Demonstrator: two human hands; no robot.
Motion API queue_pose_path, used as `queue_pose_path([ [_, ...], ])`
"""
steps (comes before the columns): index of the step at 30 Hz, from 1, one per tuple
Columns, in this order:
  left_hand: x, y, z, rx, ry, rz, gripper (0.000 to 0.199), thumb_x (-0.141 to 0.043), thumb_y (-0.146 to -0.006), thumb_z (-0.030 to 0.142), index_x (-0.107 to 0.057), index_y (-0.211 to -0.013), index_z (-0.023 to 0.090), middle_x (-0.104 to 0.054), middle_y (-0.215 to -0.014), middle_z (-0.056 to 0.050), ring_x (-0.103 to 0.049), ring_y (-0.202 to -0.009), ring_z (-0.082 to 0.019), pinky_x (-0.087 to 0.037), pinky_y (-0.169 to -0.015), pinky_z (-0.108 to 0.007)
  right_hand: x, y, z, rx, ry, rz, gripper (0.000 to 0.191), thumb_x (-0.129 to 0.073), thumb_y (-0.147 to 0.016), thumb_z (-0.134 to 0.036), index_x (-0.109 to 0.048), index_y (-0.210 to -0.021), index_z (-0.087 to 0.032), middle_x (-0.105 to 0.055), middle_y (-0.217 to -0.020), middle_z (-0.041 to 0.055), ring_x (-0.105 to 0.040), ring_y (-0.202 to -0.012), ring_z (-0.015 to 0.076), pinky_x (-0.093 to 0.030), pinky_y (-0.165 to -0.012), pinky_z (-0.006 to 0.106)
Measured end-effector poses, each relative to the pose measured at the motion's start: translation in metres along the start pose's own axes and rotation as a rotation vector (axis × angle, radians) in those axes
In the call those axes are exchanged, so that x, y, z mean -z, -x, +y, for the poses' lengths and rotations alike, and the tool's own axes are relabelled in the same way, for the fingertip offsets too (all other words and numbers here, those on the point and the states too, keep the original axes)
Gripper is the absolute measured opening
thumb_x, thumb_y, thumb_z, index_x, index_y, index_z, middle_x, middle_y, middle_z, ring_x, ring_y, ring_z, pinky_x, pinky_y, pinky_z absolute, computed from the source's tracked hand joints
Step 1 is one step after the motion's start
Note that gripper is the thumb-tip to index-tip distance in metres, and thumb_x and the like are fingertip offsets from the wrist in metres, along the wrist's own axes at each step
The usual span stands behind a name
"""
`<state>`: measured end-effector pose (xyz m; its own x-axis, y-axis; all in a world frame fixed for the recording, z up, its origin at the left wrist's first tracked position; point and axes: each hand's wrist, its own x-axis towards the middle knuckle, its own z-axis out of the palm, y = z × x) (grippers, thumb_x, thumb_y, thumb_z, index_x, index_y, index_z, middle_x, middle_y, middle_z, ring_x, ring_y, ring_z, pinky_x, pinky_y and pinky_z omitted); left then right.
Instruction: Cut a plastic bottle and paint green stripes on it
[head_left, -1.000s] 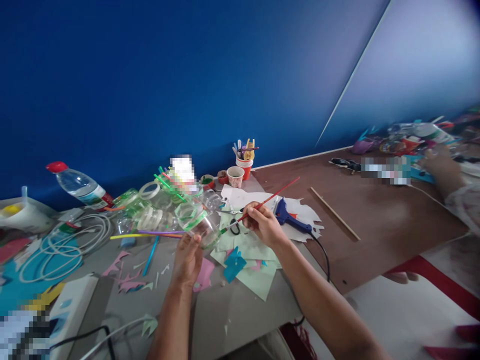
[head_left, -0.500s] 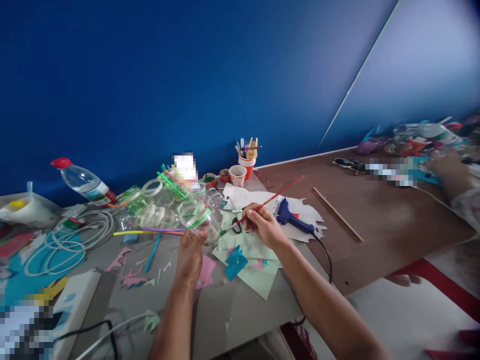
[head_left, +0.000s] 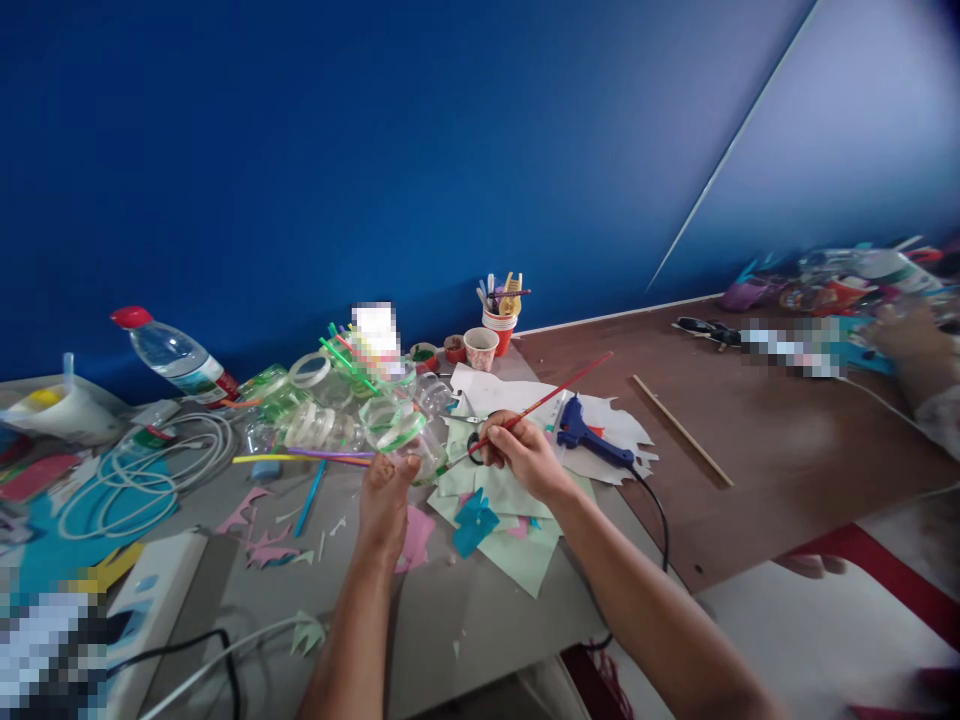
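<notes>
My left hand [head_left: 388, 500] is closed on a clear plastic bottle piece [head_left: 409, 437] with a green painted band. In my right hand [head_left: 517, 452] is a slim red paintbrush [head_left: 556, 390], pinched near its lower part. The brush's green tip touches or nearly touches the right side of the bottle piece; the exact contact is too small to tell. Beneath and right of the hands lie pale green paper sheets [head_left: 517, 563] and a blue paper scrap [head_left: 475, 522]. Scissors [head_left: 472, 447] are partly hidden beside my right hand.
A blue glue gun [head_left: 592, 435] lies on white paper, its black cord trailing forward. Behind stand paper cups [head_left: 481, 347]. Leftward are plastic bottle pieces [head_left: 307, 425], a red-capped bottle [head_left: 180, 357], coiled white cable [head_left: 202, 450] and a power strip [head_left: 161, 590]. Another person's hand [head_left: 911, 335] is far right.
The view has shifted slightly, moving most objects a little to the right. Both hands keep their holds, with the brush still beside the bottle piece.
</notes>
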<state>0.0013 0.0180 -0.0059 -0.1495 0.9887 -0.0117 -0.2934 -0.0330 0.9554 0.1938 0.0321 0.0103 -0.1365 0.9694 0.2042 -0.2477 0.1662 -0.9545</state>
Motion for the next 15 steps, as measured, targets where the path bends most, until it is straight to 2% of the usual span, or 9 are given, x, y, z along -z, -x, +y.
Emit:
queue_pose_path([
  [7,-0.0022,0.002,0.0041,0.001,-0.013,0.037,0.037,-0.076,-0.066,0.038,-0.068,-0.096,0.019,-0.071,-0.098,-0.006,-0.063,-0.1,-0.022,-0.045,-0.089,-0.034,0.0034,-0.0014,-0.0042,0.024,0.072,0.059,0.031,-0.058,-0.083,-0.047,-0.055,-0.074,-0.018,-0.059,-0.052,-0.0006,-0.042,-0.044,0.009,-0.032,-0.044,0.023],
  [12,-0.0037,0.0031,0.0083,0.008,-0.075,0.048,0.04,-0.076,-0.064,0.042,-0.068,-0.095,0.018,-0.07,-0.095,-0.005,-0.063,-0.096,-0.022,-0.046,-0.087,-0.035,-0.0028,0.0026,-0.0019,0.038,0.084,-0.022,0.03,-0.054,-0.086,-0.045,-0.056,-0.076,-0.017,-0.059,-0.054,0.0,-0.043,-0.045,0.0089,-0.034,-0.045,0.023],
  [15,-0.0036,0.0025,0.0077,0.002,-0.106,0.055,0.042,-0.076,-0.064,0.043,-0.067,-0.096,0.017,-0.07,-0.092,-0.005,-0.063,-0.093,-0.022,-0.047,-0.085,-0.036,-0.0039,0.0035,-0.0012,0.049,0.151,-0.016,0.03,-0.053,-0.087,-0.046,-0.056,-0.078,-0.017,-0.059,-0.055,-0.0002,-0.044,-0.047,0.0096,-0.035,-0.047,0.024],
])
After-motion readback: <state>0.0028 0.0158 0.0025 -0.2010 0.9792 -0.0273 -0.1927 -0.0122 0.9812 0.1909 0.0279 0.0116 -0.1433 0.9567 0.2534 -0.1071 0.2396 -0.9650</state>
